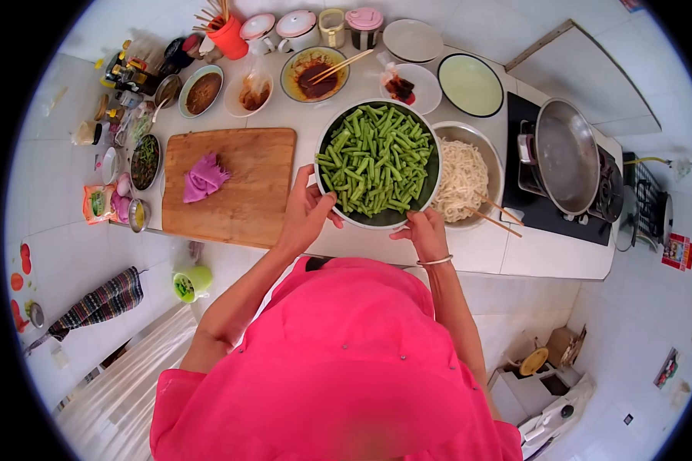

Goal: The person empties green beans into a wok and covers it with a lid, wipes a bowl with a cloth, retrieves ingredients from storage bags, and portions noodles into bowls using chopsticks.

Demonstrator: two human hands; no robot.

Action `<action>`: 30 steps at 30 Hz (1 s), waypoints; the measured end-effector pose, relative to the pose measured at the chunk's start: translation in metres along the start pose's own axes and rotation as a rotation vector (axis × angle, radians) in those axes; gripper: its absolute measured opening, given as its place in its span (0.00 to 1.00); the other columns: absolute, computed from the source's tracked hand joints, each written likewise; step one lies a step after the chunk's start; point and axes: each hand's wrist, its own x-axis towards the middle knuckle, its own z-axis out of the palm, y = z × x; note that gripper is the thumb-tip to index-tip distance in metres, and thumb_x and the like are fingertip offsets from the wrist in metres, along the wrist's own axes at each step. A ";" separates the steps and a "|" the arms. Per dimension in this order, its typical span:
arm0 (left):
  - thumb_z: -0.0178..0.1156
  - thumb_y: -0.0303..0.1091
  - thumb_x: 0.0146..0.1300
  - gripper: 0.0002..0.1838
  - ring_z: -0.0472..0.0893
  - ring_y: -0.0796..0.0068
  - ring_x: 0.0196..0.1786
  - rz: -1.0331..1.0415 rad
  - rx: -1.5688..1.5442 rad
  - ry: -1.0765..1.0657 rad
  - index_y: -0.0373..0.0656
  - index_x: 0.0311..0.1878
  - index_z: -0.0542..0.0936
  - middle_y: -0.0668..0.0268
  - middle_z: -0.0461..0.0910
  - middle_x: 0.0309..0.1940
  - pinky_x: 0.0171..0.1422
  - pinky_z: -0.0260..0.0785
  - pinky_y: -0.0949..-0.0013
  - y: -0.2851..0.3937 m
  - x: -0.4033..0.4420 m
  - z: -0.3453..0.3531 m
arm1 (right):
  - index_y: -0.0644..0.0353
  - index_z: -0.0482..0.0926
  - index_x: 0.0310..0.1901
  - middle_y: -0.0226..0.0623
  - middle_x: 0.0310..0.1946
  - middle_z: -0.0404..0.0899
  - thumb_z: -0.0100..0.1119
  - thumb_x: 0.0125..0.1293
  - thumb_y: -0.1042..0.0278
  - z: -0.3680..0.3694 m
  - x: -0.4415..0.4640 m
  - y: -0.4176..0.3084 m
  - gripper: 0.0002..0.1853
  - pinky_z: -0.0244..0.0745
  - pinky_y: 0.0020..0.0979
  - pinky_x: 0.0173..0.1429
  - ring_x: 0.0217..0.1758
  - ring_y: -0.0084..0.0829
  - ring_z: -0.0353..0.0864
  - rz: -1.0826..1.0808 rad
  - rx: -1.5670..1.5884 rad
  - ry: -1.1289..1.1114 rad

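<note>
A round metal bowl full of cut green beans [377, 157] is held between my two hands. At the bowl's left rim my left hand [309, 211] grips with bent fingers. My right hand [424, 230] has its fingers closed on the lower right rim, a bangle at the wrist. Just right of the bean bowl, and partly covered by it, a metal bowl of pale noodles [460, 169] holds a pair of chopsticks [496, 217]. To the left lies a wooden cutting board [257, 184] with a crumpled purple cloth [205, 178] on it.
A wok [567, 157] sits on the black stove [524, 115] at right. Along the back stand a sauce bowl with chopsticks [304, 77], a green-toned plate [470, 84], white plates [413, 40] and lidded cups [297, 27]. Bottles [134, 77] and small bowls crowd the left end.
</note>
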 end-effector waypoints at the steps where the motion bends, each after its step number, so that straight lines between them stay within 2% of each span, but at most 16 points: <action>1: 0.45 0.20 0.60 0.23 0.76 0.72 0.26 0.013 0.002 -0.015 0.36 0.59 0.54 0.52 0.75 0.38 0.26 0.73 0.72 0.002 0.000 0.011 | 0.76 0.72 0.42 0.39 0.31 0.76 0.45 0.59 0.75 -0.010 -0.002 -0.006 0.13 0.82 0.29 0.28 0.26 0.27 0.77 -0.010 -0.007 -0.003; 4: 0.46 0.20 0.60 0.23 0.77 0.71 0.31 0.043 0.001 -0.058 0.36 0.59 0.55 0.55 0.74 0.38 0.26 0.75 0.72 0.004 0.001 0.050 | 0.76 0.72 0.41 0.40 0.29 0.77 0.45 0.56 0.76 -0.043 -0.014 -0.030 0.14 0.81 0.28 0.24 0.23 0.28 0.76 -0.037 -0.037 0.024; 7: 0.45 0.21 0.62 0.21 0.77 0.71 0.24 0.056 0.024 -0.086 0.35 0.58 0.54 0.50 0.75 0.39 0.27 0.73 0.73 0.013 0.003 0.103 | 0.76 0.73 0.40 0.41 0.29 0.77 0.45 0.56 0.75 -0.080 -0.028 -0.064 0.13 0.79 0.28 0.22 0.21 0.28 0.76 -0.046 -0.045 0.048; 10: 0.46 0.22 0.61 0.23 0.78 0.70 0.32 0.063 -0.002 -0.136 0.36 0.59 0.55 0.54 0.75 0.39 0.27 0.76 0.71 0.011 0.014 0.159 | 0.76 0.73 0.38 0.43 0.26 0.77 0.44 0.58 0.72 -0.125 -0.041 -0.100 0.14 0.77 0.27 0.20 0.19 0.29 0.75 -0.087 -0.065 0.037; 13: 0.46 0.23 0.62 0.22 0.79 0.68 0.35 0.096 -0.039 -0.201 0.36 0.59 0.55 0.52 0.75 0.41 0.28 0.77 0.70 0.010 0.032 0.217 | 0.75 0.73 0.36 0.43 0.23 0.77 0.42 0.60 0.71 -0.173 -0.051 -0.135 0.14 0.76 0.28 0.20 0.18 0.28 0.74 -0.165 -0.106 0.062; 19: 0.50 0.32 0.66 0.26 0.79 0.66 0.40 0.004 -0.067 -0.372 0.39 0.63 0.53 0.54 0.75 0.45 0.42 0.77 0.66 -0.006 0.076 0.316 | 0.76 0.73 0.31 0.44 0.20 0.76 0.41 0.61 0.71 -0.276 -0.046 -0.206 0.14 0.73 0.29 0.19 0.14 0.29 0.72 -0.319 -0.196 0.207; 20: 0.51 0.35 0.66 0.28 0.79 0.68 0.41 0.018 -0.080 -0.383 0.41 0.65 0.53 0.56 0.75 0.45 0.48 0.74 0.67 -0.005 0.073 0.328 | 0.76 0.73 0.29 0.44 0.19 0.75 0.42 0.60 0.71 -0.290 -0.051 -0.221 0.14 0.72 0.29 0.18 0.13 0.29 0.73 -0.344 -0.217 0.232; 25: 0.49 0.31 0.66 0.25 0.79 0.70 0.41 0.083 -0.018 -0.343 0.42 0.64 0.55 0.55 0.75 0.44 0.47 0.74 0.68 -0.021 0.076 0.333 | 0.75 0.70 0.25 0.43 0.14 0.74 0.40 0.62 0.71 -0.351 -0.036 -0.273 0.15 0.70 0.28 0.15 0.11 0.29 0.73 -0.531 -0.545 0.409; 29: 0.49 0.29 0.66 0.23 0.79 0.69 0.40 0.046 0.020 -0.270 0.40 0.63 0.57 0.54 0.75 0.44 0.46 0.75 0.69 -0.031 0.073 0.318 | 0.76 0.68 0.33 0.45 0.14 0.73 0.42 0.62 0.72 -0.379 -0.010 -0.294 0.11 0.70 0.31 0.15 0.11 0.31 0.75 -0.602 -0.923 0.643; 30: 0.49 0.29 0.66 0.23 0.79 0.69 0.40 0.041 0.034 -0.260 0.40 0.62 0.58 0.54 0.75 0.44 0.46 0.76 0.69 -0.031 0.072 0.316 | 0.73 0.67 0.38 0.52 0.17 0.74 0.45 0.61 0.71 -0.385 -0.009 -0.302 0.11 0.74 0.37 0.21 0.17 0.42 0.78 -0.551 -1.078 0.675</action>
